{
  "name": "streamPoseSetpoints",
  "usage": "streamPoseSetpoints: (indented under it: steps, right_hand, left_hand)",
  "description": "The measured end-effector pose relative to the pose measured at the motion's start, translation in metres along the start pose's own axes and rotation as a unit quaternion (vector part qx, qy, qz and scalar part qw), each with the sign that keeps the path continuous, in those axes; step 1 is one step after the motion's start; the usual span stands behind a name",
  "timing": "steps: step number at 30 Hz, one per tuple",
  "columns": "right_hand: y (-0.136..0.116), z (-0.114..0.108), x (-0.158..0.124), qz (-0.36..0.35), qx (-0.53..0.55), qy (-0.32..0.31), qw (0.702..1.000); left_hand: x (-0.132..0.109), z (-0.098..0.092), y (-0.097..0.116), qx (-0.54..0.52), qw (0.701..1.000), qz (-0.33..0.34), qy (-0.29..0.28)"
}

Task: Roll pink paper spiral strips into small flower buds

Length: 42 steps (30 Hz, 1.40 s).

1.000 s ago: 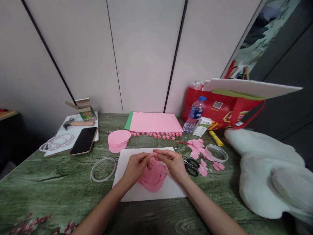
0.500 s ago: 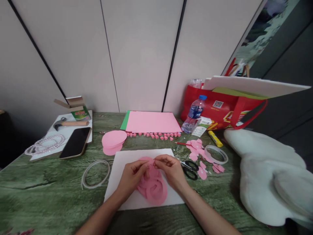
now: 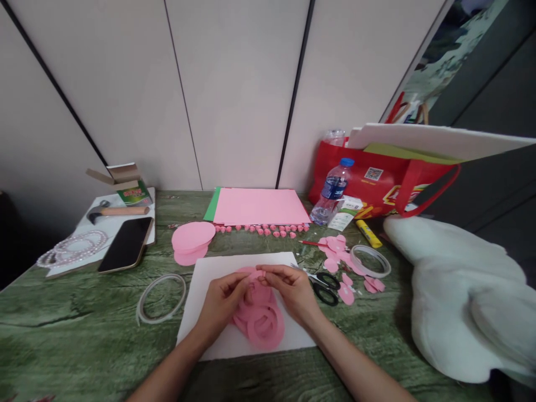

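Left hand (image 3: 224, 301) and right hand (image 3: 293, 290) had shifted slightly away from the scissors (image 3: 317, 278) since a second earlier, so the blades now showed, and the near loop of the pink paper coil (image 3: 266, 341) had come into view as a round curl.

That coil lay over the middle of the white sheet (image 3: 199, 285), its far part drawn up between the fingertips. The left hand pinched the paper with thumb and forefinger, and the right hand pinched it just beside; the fingers hid how much each held.

The scissors lay just beside the right hand, near scattered pink petal pieces (image 3: 345, 295), a red pencil (image 3: 312, 243) and a tape roll (image 3: 372, 273). To the left of the sheet were a white ring (image 3: 159, 319) and overlapping pink ovals (image 3: 193, 240).

Beyond the sheet ran a row of small pink pieces (image 3: 282, 228), with a stack of pink paper (image 3: 260, 206) behind them. Farther out on the green tabletop (image 3: 100, 312) stood a bottle (image 3: 332, 195) before a red bag (image 3: 368, 187); a phone (image 3: 126, 244) and a hammer (image 3: 125, 211) lay at the far left.
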State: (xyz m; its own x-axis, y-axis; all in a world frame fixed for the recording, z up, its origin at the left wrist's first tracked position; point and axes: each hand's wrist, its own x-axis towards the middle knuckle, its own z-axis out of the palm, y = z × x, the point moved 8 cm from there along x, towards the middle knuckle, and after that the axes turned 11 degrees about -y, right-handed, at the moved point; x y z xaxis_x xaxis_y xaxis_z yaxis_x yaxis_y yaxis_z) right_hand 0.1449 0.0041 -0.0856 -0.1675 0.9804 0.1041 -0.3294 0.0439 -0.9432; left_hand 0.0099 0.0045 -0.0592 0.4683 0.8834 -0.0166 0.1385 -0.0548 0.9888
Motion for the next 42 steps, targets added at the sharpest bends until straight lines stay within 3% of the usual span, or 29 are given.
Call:
streamPoseSetpoints:
  steps: [12,24,33,42]
  right_hand:
    - [0.004,-0.006,0.002,-0.004,0.049,0.019,0.999]
    - [0.007,-0.011,0.002,-0.009,0.026,0.040,0.999]
    - [0.005,-0.003,0.002,-0.011,0.031,-0.001,0.999]
    - [0.009,-0.010,0.004,-0.020,0.051,0.025,0.998]
  left_hand:
    - [0.000,0.003,0.000,0.012,1.000,-0.001,-0.011]
    - [-0.001,0.005,-0.003,-0.004,1.000,0.002,-0.019]
    - [-0.003,0.001,0.006,-0.009,1.000,0.009,0.001]
    - [-0.004,0.008,0.007,-0.010,0.999,0.004,-0.033]
